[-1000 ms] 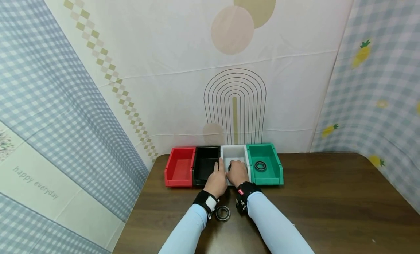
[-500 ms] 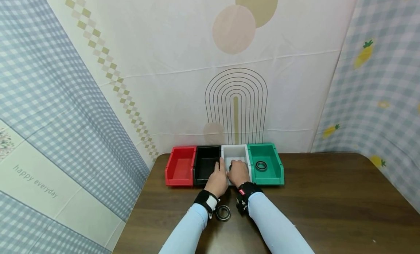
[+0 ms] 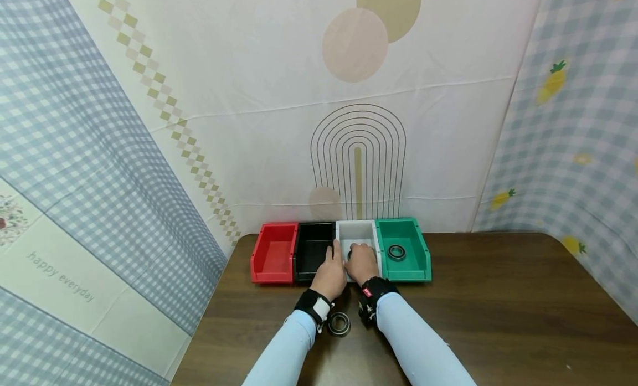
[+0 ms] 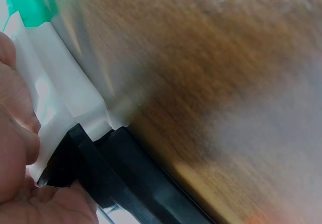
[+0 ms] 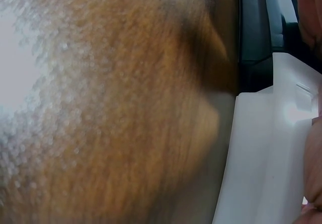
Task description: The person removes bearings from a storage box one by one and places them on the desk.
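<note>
My right hand [image 3: 362,263] reaches into the white bin [image 3: 355,231] with its fingers curled round a small dark bearing [image 3: 349,255], mostly hidden by the fingers. My left hand [image 3: 330,274] straddles the wall between the black bin [image 3: 315,232] and the white bin, its index finger stretched forward. In the left wrist view, fingers [image 4: 17,95] lie on the white side of that wall and others on the black side. The right wrist view catches only the edge of my right hand [image 5: 313,163] beside the white bin's front lip [image 5: 251,158].
In the green bin [image 3: 416,267] lies another bearing [image 3: 396,252]. A third bearing [image 3: 339,324] lies on the wooden table [image 3: 498,308], close to my left wrist. The red bin [image 3: 274,253] stands at the left end of the row. A curtain [image 3: 279,153] hangs behind.
</note>
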